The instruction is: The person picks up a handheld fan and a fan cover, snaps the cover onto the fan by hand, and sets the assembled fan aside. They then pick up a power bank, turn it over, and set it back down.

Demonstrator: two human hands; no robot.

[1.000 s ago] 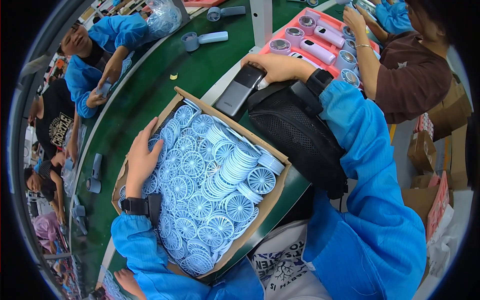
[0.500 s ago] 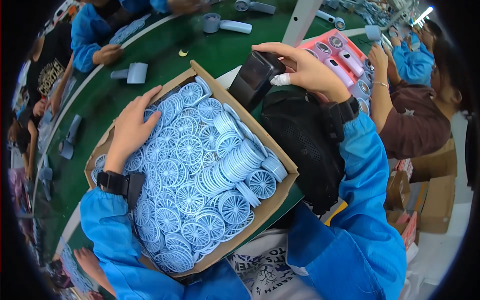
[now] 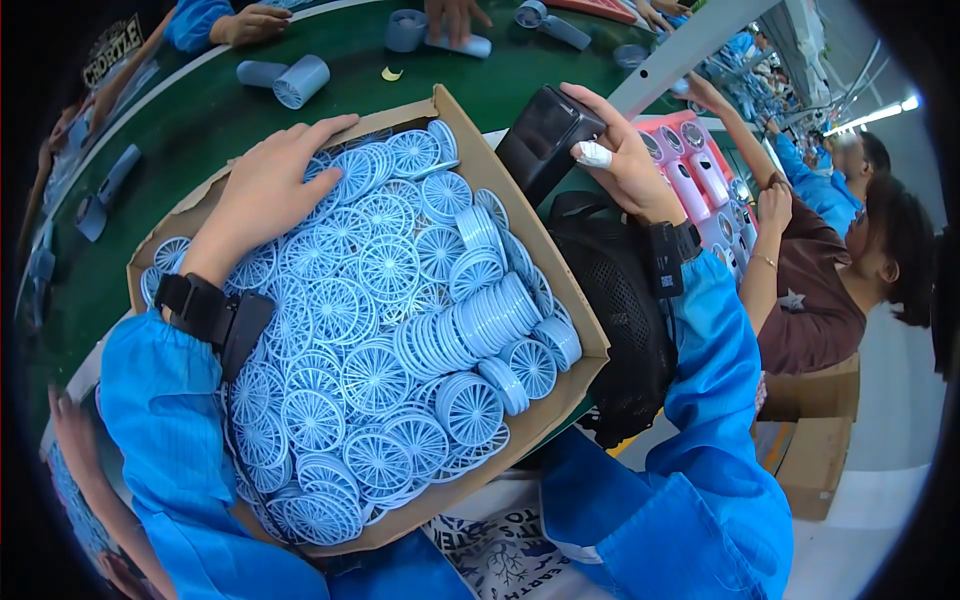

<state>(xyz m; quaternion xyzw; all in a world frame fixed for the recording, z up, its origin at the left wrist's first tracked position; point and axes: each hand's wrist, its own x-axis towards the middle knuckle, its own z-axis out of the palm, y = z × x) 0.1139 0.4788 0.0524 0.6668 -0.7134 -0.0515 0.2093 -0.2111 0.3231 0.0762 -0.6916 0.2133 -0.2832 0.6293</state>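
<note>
A cardboard box (image 3: 592, 365) full of light-blue round fan grilles (image 3: 375, 375) sits tilted in front of me. Several grilles stand packed in a row at its right side; the rest lie loose. My left hand (image 3: 272, 185) rests over the box's far left edge, fingers stretched out and thumb above the grilles. Beyond the box's right corner, my right hand (image 3: 632, 165) grips a black box-shaped device (image 3: 548, 140), with its white-wrapped thumb on the near side. A black mesh-sided bag (image 3: 610, 310) lies below that hand, against the box.
Light-blue handheld fans (image 3: 290, 80) lie on the green conveyor belt (image 3: 350, 60). A co-worker's hand (image 3: 458, 20) touches one at the far side. To the right, a pink tray (image 3: 655, 125) holds pink and purple fans, beside a seated person in brown (image 3: 815, 300). A metal post (image 3: 690, 50) rises behind.
The view has shifted, so the box appears larger and nearer. Both my hands keep their places on the box and the black device. A co-worker's hand now reaches a fan on the belt.
</note>
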